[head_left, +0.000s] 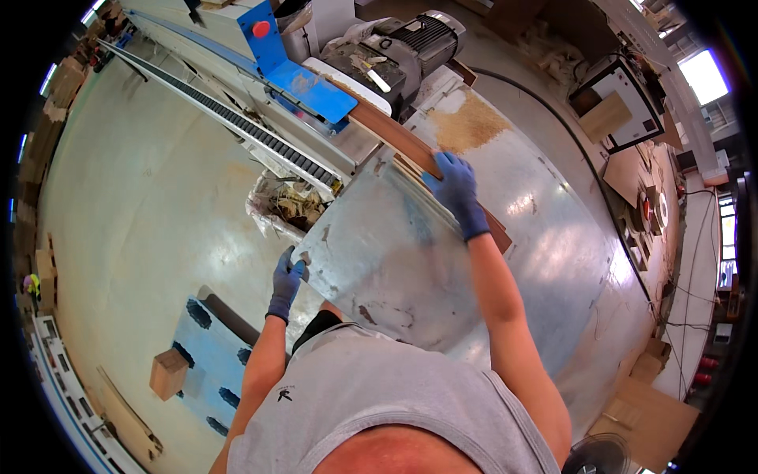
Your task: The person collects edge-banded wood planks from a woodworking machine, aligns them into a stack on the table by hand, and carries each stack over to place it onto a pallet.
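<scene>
Long, narrow reddish-brown wooden board [395,136]: Lies on the grey sheet-metal table [379,261], running diagonally from beside the bent blue metal bracket [324,91] to past the right wrist.
Right hand in blue glove [455,189]: Laid across the board, with fingers close together and thumb toward the left; cannot tell whether pinching the board or only pressing on it.
Left hand in blue glove [287,278]: Held low at the left edge of the table, with thumb parted from partly curled fingers; cannot tell whether touching the edge.
Thin pale wooden strips [418,182]: Lie just beside the board, parallel to it, on its left side.
Round red button [261,29]: Set on the upright plate of the bracket.
Grey finned electric motor [430,35]: Mounted beyond the board, right of the bracket.
Loose tan sawdust [474,122]: Spread to the right of the board, near the right hand.
Straight conveyor rail with black rollers [229,108]: Extends toward the upper left from near the table.
Pale lined bin of wood scraps [263,201]: Stands below the near end of the rail.
Flat blue panel with dark patches [209,344]: Lies on the floor at lower left, beside a brown wooden block [168,374].
</scene>
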